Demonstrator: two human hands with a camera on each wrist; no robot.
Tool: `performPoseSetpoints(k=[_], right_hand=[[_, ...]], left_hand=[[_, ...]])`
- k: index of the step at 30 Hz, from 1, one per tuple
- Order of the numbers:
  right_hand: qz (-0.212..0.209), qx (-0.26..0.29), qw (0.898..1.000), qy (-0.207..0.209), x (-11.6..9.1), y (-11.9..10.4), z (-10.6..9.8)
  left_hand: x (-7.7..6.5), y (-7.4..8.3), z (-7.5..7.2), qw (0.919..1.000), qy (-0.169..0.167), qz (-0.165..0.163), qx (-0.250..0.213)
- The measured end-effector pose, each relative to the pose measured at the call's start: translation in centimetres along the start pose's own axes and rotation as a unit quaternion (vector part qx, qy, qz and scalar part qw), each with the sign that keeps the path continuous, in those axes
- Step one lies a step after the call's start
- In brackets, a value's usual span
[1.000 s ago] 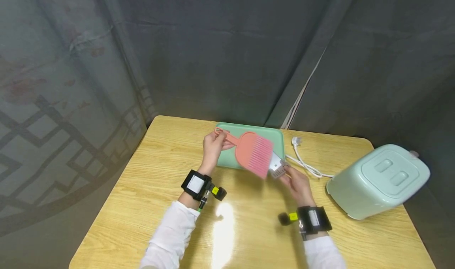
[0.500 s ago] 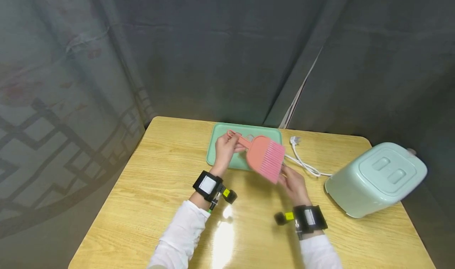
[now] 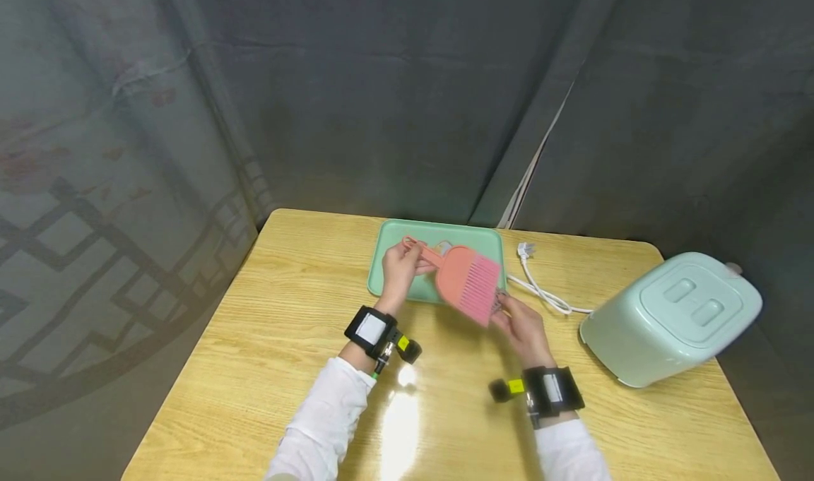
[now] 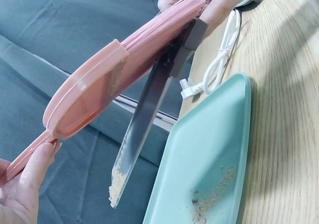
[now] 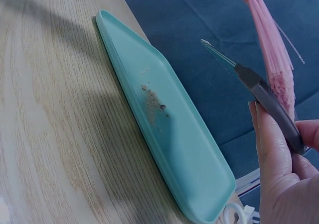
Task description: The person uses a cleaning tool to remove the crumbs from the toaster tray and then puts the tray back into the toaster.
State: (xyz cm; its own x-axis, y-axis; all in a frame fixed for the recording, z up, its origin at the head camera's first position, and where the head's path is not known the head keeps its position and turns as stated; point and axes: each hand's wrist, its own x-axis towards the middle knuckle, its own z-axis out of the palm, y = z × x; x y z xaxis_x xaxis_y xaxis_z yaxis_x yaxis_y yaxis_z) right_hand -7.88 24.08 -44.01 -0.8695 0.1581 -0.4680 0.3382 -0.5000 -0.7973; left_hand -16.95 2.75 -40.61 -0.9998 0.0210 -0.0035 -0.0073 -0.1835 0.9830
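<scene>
My left hand (image 3: 397,272) grips the handle of a pink hand brush (image 3: 461,280), tilted with its bristles toward the right. My right hand (image 3: 524,325) pinches the dark grey handle end of a thin metal crumb tray (image 4: 142,119), mostly hidden behind the brush in the head view. In the left wrist view the bristles lie across the handle end of the crumb tray, whose far end slopes down with pale crumbs (image 4: 117,186) on it. Below both is a mint green serving tray (image 5: 134,50) with brownish crumbs (image 5: 152,104) scattered on it.
A mint green toaster (image 3: 668,325) with a lid stands at the table's right. Its white cord (image 3: 550,297) and plug (image 3: 526,250) lie between it and the serving tray. Dark grey curtains (image 3: 381,114) hang behind the wooden table (image 3: 286,290).
Over the first half second the brush and left hand moved right, covering more of the crumb tray; since then the brush has shifted slightly back left. The right hand moved slightly left.
</scene>
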Motion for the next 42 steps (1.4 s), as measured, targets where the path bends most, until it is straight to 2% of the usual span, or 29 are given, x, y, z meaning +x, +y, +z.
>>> performPoseSetpoints(k=[20, 28, 42], right_hand=[[0.006, 0.013, 1.000, 0.000, 0.0, 0.0, -0.3], [0.014, 0.008, 1.000, 0.008, -0.1, 0.0, -0.8], [0.012, 0.011, 1.000, 0.012, 0.1, 0.4, -1.5]], left_hand=[[1.1, -0.2, -1.4, 0.9981, 0.047, -0.006, 0.040], [1.6, -0.8, -2.2, 0.9974, 0.068, -0.003, 0.021], [1.7, -1.3, -3.0, 0.9956, 0.091, 0.003, 0.022]])
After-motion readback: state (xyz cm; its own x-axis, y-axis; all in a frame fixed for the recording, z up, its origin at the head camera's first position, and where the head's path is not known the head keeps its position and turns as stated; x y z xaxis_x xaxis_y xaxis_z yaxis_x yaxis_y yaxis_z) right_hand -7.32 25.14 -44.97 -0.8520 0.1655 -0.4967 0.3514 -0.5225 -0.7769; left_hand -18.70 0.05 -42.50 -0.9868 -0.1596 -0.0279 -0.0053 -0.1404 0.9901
